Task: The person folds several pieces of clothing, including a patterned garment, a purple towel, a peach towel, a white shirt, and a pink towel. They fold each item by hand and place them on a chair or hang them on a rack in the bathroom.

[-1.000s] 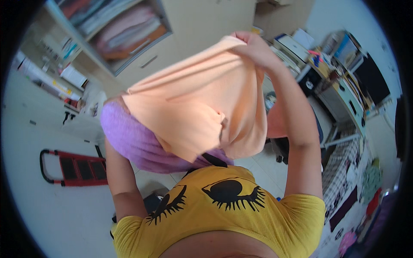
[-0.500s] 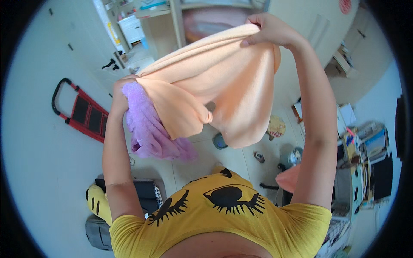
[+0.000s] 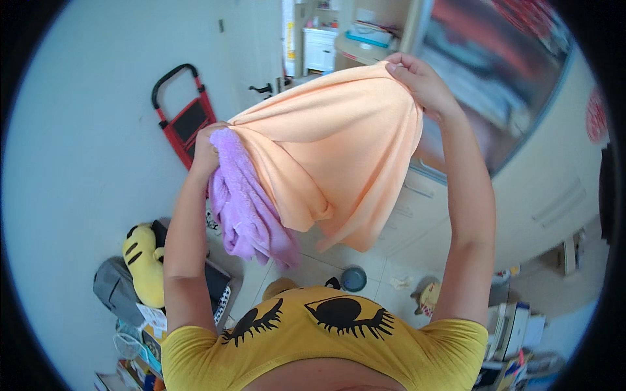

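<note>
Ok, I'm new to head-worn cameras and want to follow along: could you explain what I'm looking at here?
There's no machine here, just a person's two bare hands. The view comes from the left of two cameras worn on the head, looking down past the yellow shirt; its wide lens bends straight edges. The right hand holds up one end of a peach cloth. The left hand has the other end in its grip, where a fluffy purple cloth also hangs; whether the two are joined, I can't tell. Beyond, a round, bowl-like thing sits on the tiled floor.
</note>
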`<state>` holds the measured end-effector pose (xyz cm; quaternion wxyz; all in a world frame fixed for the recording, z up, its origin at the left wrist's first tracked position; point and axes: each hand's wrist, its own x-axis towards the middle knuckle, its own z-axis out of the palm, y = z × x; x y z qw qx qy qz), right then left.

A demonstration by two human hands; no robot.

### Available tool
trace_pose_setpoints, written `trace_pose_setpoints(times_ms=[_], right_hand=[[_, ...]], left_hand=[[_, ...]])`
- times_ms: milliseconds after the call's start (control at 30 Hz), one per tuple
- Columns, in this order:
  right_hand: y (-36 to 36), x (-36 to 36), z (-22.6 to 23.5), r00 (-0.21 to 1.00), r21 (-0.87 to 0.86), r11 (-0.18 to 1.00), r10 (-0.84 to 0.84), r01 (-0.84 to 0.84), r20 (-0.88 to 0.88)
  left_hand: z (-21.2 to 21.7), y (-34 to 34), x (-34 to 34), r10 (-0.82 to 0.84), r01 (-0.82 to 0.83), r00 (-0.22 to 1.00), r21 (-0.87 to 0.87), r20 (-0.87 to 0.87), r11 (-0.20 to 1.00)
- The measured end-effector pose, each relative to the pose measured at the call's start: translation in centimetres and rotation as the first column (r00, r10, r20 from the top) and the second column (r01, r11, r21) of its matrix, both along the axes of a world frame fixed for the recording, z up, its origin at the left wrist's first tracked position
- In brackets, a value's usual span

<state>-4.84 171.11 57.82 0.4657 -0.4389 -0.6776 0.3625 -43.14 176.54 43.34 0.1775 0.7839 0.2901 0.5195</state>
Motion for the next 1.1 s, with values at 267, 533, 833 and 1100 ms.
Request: trace_pose_setpoints(times_ms=[267,533,833,1100], right_hand=[[12.9,-6.1,-5.2,0.970,0.116,0.984,0.158,-0.138,-0.185],[26.2,-10.8,-6.5,0.824,0.044,0.998,-0.020,0.054,-0.566],[38.8,-20.8,-4.4,0.916,0.040,0.999,0.036,-0.022,-0.399],[48.1,-31.3,-0.2,0.853,0.186,0.934,0.356,-0.307,-0.382]], left_hand=[[-4.8,3.8,-4.1,0.129,-0.118,0.991,-0.214,0.038,0.970],[-7.2,13.7,-10.8,0.139,-0.011,0.926,-0.345,0.350,0.939],[-2.9,27.8,-15.7,-0.563,0.572,0.671,0.145,0.483,0.807],[7.4,37.3,-14.8,-0.290,0.390,0.787,-0.076,0.544,0.918]])
